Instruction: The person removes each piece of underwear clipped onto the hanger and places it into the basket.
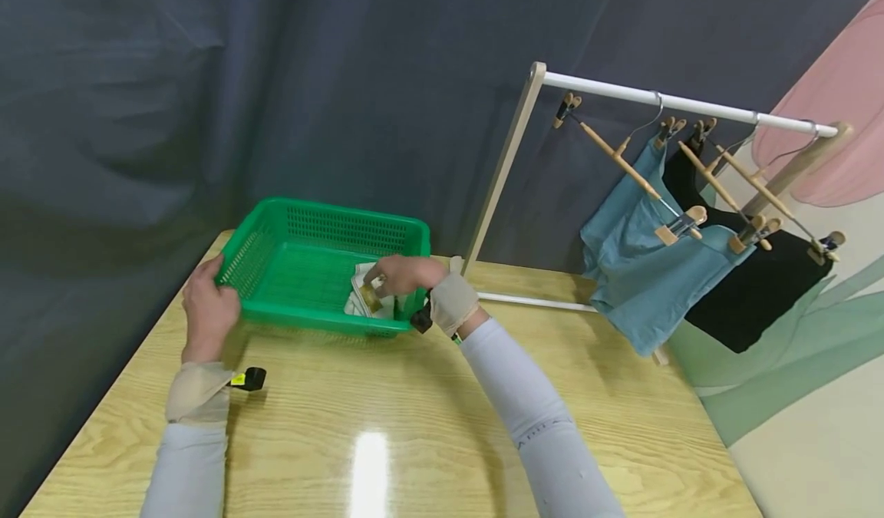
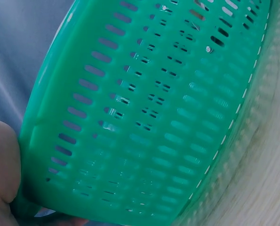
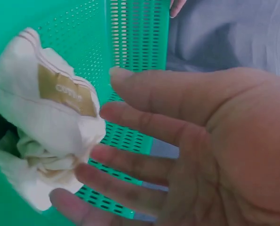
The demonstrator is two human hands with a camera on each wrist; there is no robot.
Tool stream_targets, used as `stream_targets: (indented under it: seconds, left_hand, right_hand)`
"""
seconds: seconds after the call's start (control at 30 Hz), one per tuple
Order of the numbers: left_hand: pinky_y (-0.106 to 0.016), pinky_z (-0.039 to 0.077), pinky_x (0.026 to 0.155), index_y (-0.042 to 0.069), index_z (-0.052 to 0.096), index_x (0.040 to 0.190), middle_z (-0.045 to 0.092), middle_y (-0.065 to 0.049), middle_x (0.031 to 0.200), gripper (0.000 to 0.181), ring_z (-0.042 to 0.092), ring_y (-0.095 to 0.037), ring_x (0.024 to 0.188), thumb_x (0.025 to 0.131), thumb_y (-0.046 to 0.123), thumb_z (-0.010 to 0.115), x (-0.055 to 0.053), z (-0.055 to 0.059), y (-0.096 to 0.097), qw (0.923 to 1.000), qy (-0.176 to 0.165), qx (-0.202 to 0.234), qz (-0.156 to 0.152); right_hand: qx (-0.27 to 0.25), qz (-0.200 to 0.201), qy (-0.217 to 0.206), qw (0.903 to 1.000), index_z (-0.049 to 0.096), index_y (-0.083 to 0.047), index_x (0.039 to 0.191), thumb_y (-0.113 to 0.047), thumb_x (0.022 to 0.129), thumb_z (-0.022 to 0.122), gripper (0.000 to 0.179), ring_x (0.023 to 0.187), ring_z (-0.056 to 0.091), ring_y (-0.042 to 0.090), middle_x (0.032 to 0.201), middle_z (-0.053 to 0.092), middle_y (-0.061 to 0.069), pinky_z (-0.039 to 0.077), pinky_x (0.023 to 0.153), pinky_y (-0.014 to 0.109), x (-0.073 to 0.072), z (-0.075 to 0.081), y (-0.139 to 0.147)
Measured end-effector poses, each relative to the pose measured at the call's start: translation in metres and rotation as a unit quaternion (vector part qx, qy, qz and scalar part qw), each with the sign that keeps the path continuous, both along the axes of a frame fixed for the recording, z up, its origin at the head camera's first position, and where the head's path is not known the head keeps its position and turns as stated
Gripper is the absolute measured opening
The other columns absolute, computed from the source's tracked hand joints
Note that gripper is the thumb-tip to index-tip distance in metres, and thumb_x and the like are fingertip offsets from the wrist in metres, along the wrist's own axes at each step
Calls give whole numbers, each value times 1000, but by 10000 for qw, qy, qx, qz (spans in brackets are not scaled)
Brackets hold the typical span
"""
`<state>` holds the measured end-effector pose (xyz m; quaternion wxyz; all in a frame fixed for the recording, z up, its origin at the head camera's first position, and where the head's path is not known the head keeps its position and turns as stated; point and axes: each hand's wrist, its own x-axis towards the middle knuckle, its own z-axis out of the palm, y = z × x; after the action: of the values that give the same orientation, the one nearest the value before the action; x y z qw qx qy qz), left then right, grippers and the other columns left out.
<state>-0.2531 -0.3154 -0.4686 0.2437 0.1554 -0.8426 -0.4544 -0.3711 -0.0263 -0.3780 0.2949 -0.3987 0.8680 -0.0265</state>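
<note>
A green plastic basket (image 1: 324, 315) with slotted walls stands on the table. My left hand (image 1: 209, 309) grips its rim at the left corner; part of that hand shows at the edge of the left wrist view. Inside the basket's right end lies a bunched white cloth item (image 3: 41, 108) with a tan label. Over it reaches my right hand (image 1: 406, 275), its fingers spread and holding nothing. In the right wrist view the fingertips (image 3: 104, 153) overlap the cloth's near edge.
Right of the basket stands a rack with a white rail (image 1: 608, 90). Several clip hangers hang there, with blue shorts (image 1: 642, 272) and a black garment (image 1: 753, 295) below. A dark curtain (image 1: 414, 103) covers the back, and the wooden table (image 1: 331, 418) extends toward me.
</note>
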Motion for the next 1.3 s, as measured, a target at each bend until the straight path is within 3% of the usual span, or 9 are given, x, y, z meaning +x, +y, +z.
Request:
stream_targets:
  seconds: [0.17,0.47,0.57,0.77,0.97,1.1,1.2,1.27,1.3]
  left_hand:
    - [-71,17,116,-3,39,154,40,-29,155,69,32,-52,143,86,-6,30,-4,3,8,10000,58,68,35]
    - [-69,19,117,-2,38,155,39,-32,154,66,32,-55,142,89,-2,31,-6,-1,8,9999,-65,117,-92]
    - [-69,23,115,-2,37,155,40,-36,150,60,34,-56,139,96,4,33,-8,-1,1,9996,-101,-1,-274]
    - [-73,25,109,-8,32,155,33,-43,149,57,30,-62,135,102,13,33,-4,7,-1,9943,-517,-587,-728]
    - [-68,13,115,-20,47,139,44,-45,137,48,28,-59,136,101,8,35,1,27,17,9883,-24,-1213,-925]
    - [-67,12,117,-16,53,137,44,-40,143,44,28,-58,139,102,7,37,3,44,43,9847,552,-1030,-1294]
    - [-68,24,110,-9,60,133,48,-33,144,39,35,-56,137,102,5,42,4,57,72,9768,1042,-796,-1695]
    - [-59,36,103,-5,63,132,52,-27,144,36,41,-51,136,104,5,43,4,66,97,9705,1183,-523,-2033]
    - [-52,39,100,-3,64,132,53,-24,144,34,52,-45,124,105,6,44,5,70,109,9664,1220,-290,-2242]
  right_hand:
    - [24,177,19,9998,46,-8,153,-18,109,47,45,147,40,26,159,43,10,40,115,39,-1,-5,7]
    - [77,44,-37,10000,45,-9,154,-22,110,45,46,147,39,26,160,41,9,41,114,39,3,-11,21]
    - [-142,-109,-28,9998,45,-8,153,-24,110,46,47,147,40,26,159,42,10,40,115,41,7,-5,30]
    - [-986,-279,37,9947,40,-3,155,-35,109,47,56,148,38,28,160,41,12,35,119,43,25,6,66]
    - [-1423,-575,187,9880,40,-3,155,-41,109,45,61,149,37,29,160,40,13,34,119,44,48,8,115]
    - [-1395,-953,122,9856,44,-6,154,-40,108,47,57,146,41,31,158,44,13,37,117,47,62,8,156]
    - [-1409,-1254,67,9820,48,-5,150,-37,108,50,53,141,47,34,154,49,14,41,112,50,71,13,191]
    - [-1528,-1383,122,9785,50,-2,148,-33,108,51,51,136,52,37,150,52,17,44,109,51,76,19,213]
    - [-1624,-1447,170,9759,51,-1,147,-32,108,51,50,133,53,38,148,54,18,45,108,52,79,23,224]
